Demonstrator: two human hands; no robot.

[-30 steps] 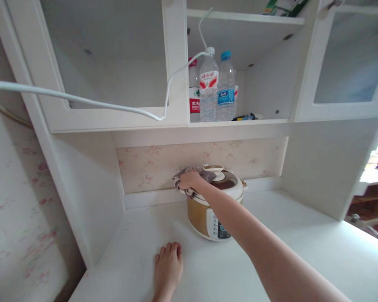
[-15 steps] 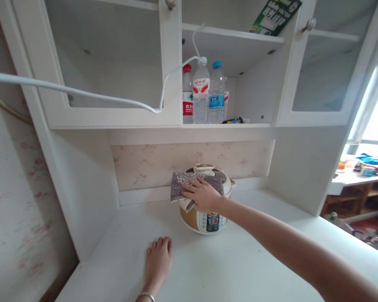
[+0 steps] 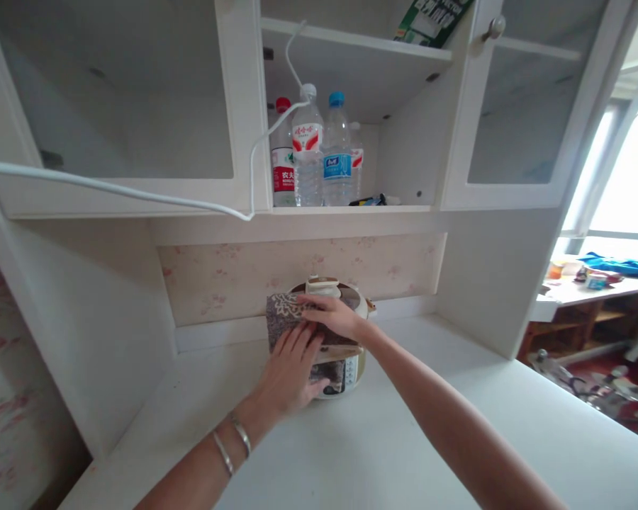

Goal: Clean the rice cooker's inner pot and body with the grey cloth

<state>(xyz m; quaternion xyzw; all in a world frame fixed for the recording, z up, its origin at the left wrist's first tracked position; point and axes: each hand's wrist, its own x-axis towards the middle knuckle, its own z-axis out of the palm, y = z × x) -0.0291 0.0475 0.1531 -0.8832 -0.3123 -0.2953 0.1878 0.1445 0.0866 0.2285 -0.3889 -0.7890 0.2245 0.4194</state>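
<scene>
A white and tan rice cooker [image 3: 351, 372] stands at the back of the white counter [image 3: 415, 425]. A grey patterned cloth [image 3: 281, 315] lies draped over its lid and down its front left side. My right hand [image 3: 334, 316] presses flat on the cloth on top of the lid. My left hand [image 3: 292, 368] lies with spread fingers against the cloth on the cooker's front left side. Two bracelets sit on my left wrist.
Above the counter an open shelf holds three water bottles [image 3: 308, 159]. A white cable [image 3: 138, 191] runs from the left across the cabinet front up into the shelf. Glass-door cabinets flank it. A cluttered desk [image 3: 595, 283] stands at the right by a window.
My left hand has lifted off the counter and come up against the cloth on the cooker's side. The cloth now hangs further down the front. The view has shifted right.
</scene>
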